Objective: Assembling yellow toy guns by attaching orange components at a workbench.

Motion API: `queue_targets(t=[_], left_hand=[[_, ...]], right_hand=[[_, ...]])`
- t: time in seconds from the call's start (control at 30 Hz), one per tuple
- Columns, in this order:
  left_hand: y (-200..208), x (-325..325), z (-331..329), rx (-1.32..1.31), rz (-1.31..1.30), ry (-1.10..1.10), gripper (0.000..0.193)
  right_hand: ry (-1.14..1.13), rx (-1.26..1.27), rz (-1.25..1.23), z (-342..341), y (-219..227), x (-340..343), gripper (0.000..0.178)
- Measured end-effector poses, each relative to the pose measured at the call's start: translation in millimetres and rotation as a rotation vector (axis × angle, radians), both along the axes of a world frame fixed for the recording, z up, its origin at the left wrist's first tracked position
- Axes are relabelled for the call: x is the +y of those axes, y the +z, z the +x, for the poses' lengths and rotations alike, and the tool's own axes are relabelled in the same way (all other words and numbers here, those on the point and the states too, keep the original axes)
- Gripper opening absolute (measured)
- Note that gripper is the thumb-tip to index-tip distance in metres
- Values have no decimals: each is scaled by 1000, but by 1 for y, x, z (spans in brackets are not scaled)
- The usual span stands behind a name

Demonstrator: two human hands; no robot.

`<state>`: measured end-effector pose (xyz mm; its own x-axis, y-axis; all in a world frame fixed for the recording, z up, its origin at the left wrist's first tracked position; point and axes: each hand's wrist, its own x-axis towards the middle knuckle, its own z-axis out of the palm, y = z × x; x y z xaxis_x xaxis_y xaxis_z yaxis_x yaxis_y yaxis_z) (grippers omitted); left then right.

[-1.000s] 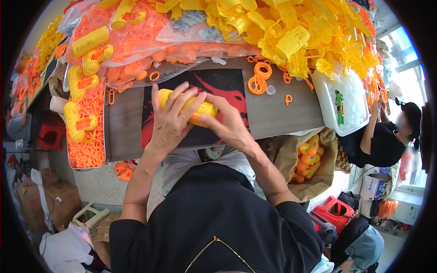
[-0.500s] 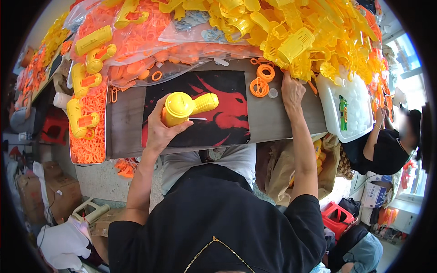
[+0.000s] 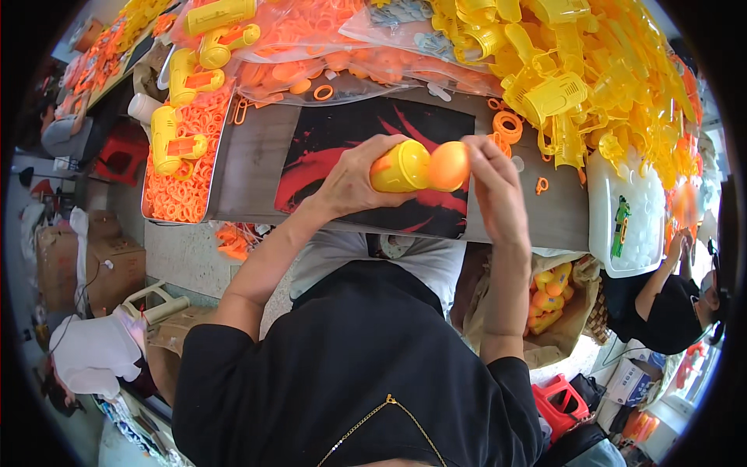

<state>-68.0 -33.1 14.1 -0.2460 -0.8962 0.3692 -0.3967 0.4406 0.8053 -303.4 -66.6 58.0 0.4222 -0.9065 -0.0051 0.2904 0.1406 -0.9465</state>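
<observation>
My left hand point(image 3: 354, 180) is closed around a yellow plastic toy-gun body point(image 3: 405, 165), held above the black and red mat point(image 3: 311, 167). Part of the toy's left end shows orange beside my fingers. At its right end sits a smooth round orange cap point(image 3: 449, 166). The fingers of my right hand point(image 3: 498, 187), slightly blurred, pinch that cap at its right edge. Cap and yellow body overlap in view, so I cannot tell whether they are joined.
Yellow shells point(image 3: 556, 93) heap up at the back right. A tray of orange rings point(image 3: 183, 187) stands left, a white bin point(image 3: 630, 261) right. Orange coils point(image 3: 507, 124) and a small orange loop point(image 3: 542, 185) lie near the mat. A paper bag point(image 3: 572, 335) holds yellow-orange toys below the table.
My right hand has come away from the pile's edge to the toy, where the orange cap now shows. My left hand has turned the toy, and the whole view has shifted.
</observation>
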Motion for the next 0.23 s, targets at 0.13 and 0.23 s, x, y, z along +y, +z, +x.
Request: queue_targets(t=[0.13,0.23], left_hand=[[-2,4,-4,-25,-75,13,76],[-7,4,-2,-54,-142,36,88]], right_hand=[[-118,382,-292,34,-8,0,22],[-241,696,-527,52,-17,5,22]])
